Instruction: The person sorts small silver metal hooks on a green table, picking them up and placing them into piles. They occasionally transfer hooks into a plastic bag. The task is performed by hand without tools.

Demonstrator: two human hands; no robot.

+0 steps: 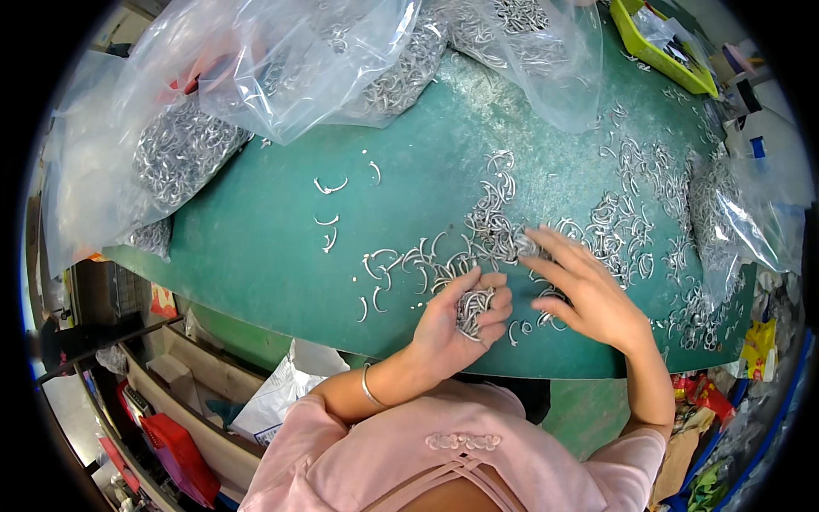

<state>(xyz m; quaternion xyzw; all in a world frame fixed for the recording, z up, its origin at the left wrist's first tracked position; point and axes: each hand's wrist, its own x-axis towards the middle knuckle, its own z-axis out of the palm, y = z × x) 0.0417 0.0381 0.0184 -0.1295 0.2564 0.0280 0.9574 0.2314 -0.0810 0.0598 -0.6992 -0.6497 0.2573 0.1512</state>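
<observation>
Your left hand (445, 326) is curled around a handful of curved metal pieces (475, 313), over the green table (256, 239) near its front edge. Your right hand (597, 299) has fingers loosely spread at the loose pile (493, 213); fingertips blurred, can't tell if they grip any. Filled clear bag (189, 147) at far left.

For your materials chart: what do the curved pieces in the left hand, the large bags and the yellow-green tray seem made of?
Curved pieces: probably metal, silvery grey with bright glints.
Large bags: apparently thin plastic film, see-through, glossy and creased.
Yellow-green tray: likely moulded plastic, smooth and evenly coloured.
</observation>
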